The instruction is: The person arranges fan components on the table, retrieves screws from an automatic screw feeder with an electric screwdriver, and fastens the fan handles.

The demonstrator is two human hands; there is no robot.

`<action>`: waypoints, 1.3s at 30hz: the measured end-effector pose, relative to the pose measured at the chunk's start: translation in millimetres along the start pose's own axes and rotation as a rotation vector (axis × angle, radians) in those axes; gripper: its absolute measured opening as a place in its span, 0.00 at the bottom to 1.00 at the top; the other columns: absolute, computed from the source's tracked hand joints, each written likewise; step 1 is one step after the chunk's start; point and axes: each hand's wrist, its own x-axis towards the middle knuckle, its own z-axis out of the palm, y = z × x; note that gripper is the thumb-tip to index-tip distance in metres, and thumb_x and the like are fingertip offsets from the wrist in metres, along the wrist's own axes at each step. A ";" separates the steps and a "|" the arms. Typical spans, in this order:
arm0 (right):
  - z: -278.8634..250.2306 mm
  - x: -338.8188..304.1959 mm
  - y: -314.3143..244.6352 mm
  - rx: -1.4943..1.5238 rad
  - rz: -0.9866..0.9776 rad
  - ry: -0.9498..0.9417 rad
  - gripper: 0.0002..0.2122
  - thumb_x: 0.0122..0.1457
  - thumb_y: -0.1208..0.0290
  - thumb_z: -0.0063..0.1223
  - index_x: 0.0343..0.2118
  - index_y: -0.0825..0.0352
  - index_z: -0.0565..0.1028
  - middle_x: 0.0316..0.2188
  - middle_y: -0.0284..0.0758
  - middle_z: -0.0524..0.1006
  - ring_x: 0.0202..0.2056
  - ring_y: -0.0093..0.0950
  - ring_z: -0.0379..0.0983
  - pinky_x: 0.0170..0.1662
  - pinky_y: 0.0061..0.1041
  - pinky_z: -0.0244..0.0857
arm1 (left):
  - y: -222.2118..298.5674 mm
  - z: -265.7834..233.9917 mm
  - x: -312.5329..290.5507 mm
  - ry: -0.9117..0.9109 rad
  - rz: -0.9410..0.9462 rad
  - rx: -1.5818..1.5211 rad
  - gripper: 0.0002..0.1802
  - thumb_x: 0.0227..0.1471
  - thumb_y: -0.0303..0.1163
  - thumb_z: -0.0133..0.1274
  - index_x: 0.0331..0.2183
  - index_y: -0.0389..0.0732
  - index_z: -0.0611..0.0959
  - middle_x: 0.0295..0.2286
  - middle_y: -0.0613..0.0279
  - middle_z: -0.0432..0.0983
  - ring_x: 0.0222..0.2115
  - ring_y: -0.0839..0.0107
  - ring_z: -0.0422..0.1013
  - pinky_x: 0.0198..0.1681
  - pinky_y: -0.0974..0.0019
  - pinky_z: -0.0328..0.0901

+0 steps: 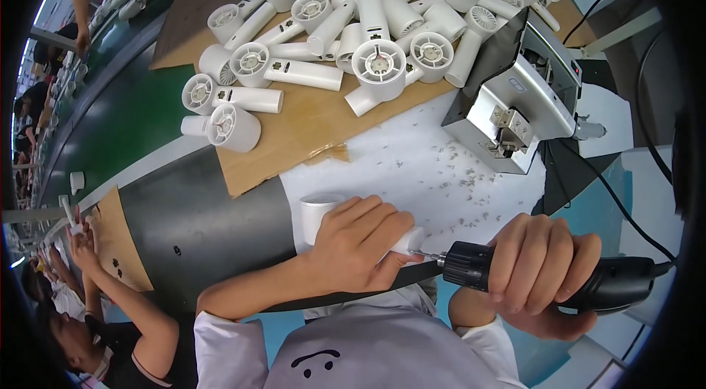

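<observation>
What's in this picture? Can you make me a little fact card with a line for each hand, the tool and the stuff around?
Left hand: holding a white handled part
Right hand: gripping a black power screwdriver
Tool tip: the bit is at the part's right end
Cardboard: has a pile of similar white parts on it
White sheet: scattered with tiny bits, too small to name
Right side: a metal boxy device
Lower left: another person
</observation>
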 end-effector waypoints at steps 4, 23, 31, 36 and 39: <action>-1.4 -1.1 -3.3 -0.001 -0.010 0.016 0.16 0.49 0.62 0.61 0.20 0.61 0.63 0.10 0.30 0.70 0.09 0.19 0.66 0.15 0.18 0.67 | -0.8 -0.6 -0.7 -0.025 -0.018 -0.008 0.16 0.31 0.26 0.61 0.29 0.34 0.77 0.21 0.56 0.72 0.18 0.60 0.67 0.20 0.64 0.60; -2.6 7.6 -7.5 -0.238 0.355 -0.040 0.17 0.57 0.55 0.53 0.29 0.62 0.61 0.15 0.27 0.67 0.14 0.19 0.64 0.21 0.20 0.64 | -1.1 -0.2 -5.8 -0.149 -0.047 0.170 0.17 0.32 0.32 0.62 0.29 0.37 0.78 0.21 0.61 0.68 0.20 0.64 0.65 0.21 0.64 0.59; -2.0 5.9 -3.3 -0.300 0.419 -0.059 0.17 0.58 0.52 0.50 0.30 0.62 0.61 0.16 0.27 0.67 0.15 0.18 0.64 0.21 0.19 0.63 | -1.0 0.9 -9.5 -0.173 -0.052 0.201 0.18 0.32 0.33 0.61 0.30 0.37 0.78 0.21 0.61 0.68 0.21 0.64 0.65 0.22 0.65 0.59; -3.1 5.1 -0.9 -0.285 0.411 -0.055 0.17 0.58 0.53 0.50 0.31 0.62 0.61 0.16 0.27 0.67 0.15 0.18 0.64 0.21 0.19 0.63 | 0.7 0.8 -10.2 -0.214 -0.067 0.218 0.16 0.37 0.36 0.60 0.30 0.38 0.77 0.22 0.64 0.66 0.24 0.67 0.64 0.27 0.67 0.57; -4.2 4.3 -0.8 -0.271 0.399 -0.054 0.17 0.58 0.53 0.50 0.30 0.62 0.61 0.16 0.27 0.67 0.15 0.18 0.64 0.21 0.19 0.63 | 0.8 0.5 -10.3 -0.210 -0.070 0.224 0.16 0.37 0.36 0.60 0.30 0.38 0.77 0.22 0.64 0.66 0.24 0.66 0.64 0.26 0.66 0.58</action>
